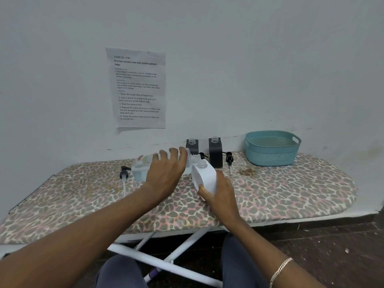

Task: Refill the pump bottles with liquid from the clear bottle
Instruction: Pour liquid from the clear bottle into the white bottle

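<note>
My left hand (166, 171) grips the clear bottle (140, 168), which is tipped on its side with its mouth toward the right. Its neck meets the open neck of a white pump bottle (204, 177). My right hand (221, 193) holds that white bottle low on its body, tilted a little to the left. Two dark pump bottles (192, 147) (215, 153) stand uncapped by the wall behind. Three black pump heads lie loose on the board: one at the left (124, 173), one between the dark bottles (202, 155), one to the right (229, 159).
Everything sits on an ironing board (291, 194) with a leopard-print cover, against a pale wall. A teal plastic basket (272, 148) stands at the board's back right. A printed sheet (138, 88) hangs on the wall. The board's white legs and my knees are below.
</note>
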